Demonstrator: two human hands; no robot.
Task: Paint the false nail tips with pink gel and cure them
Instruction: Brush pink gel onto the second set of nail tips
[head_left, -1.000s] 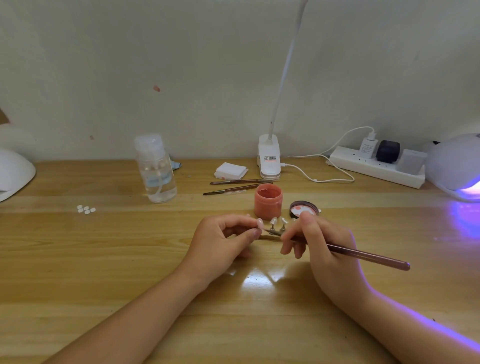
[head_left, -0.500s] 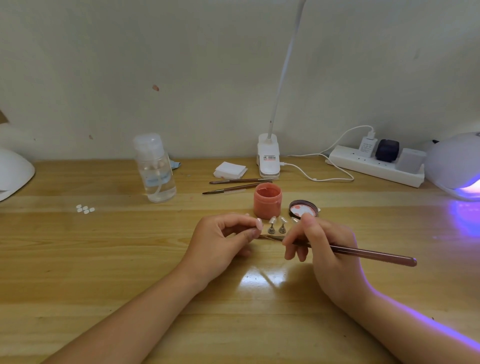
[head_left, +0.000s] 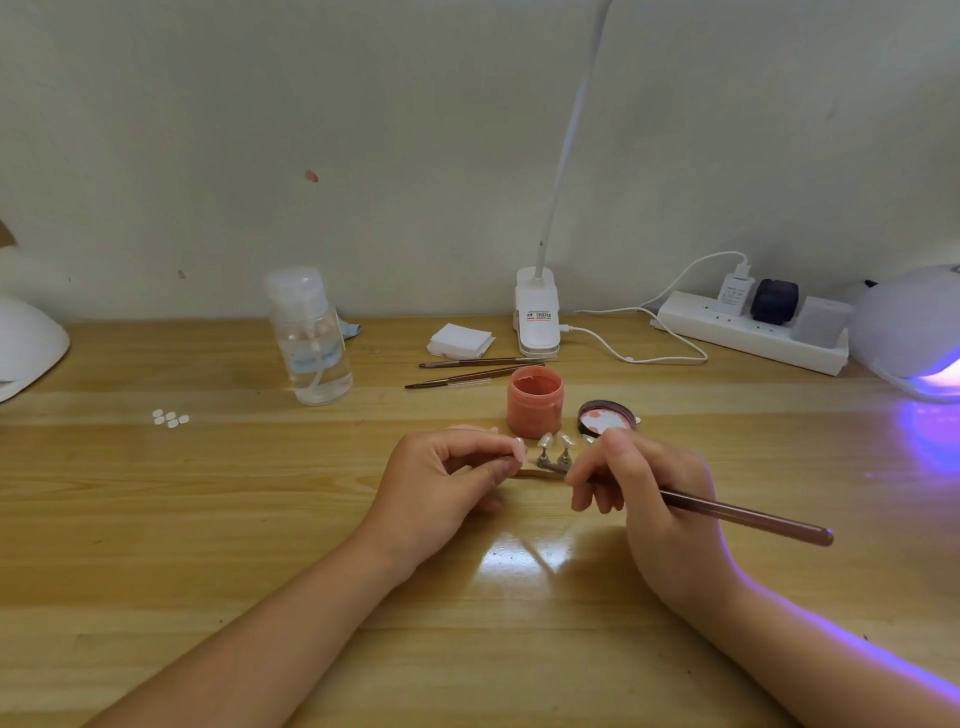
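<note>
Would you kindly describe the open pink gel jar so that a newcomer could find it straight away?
Start at the white clip-on desk lamp standing against the wall. Just in front of it, past two brushes lying on the wooden table, stands the pink gel jar. It is the only salmon-pink pot, lidless, with its dark-rimmed lid lying to its right.

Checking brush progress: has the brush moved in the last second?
Yes. The brush has dropped toward the person, away from the pink jar; its tip now lies below the nail stands.
</note>
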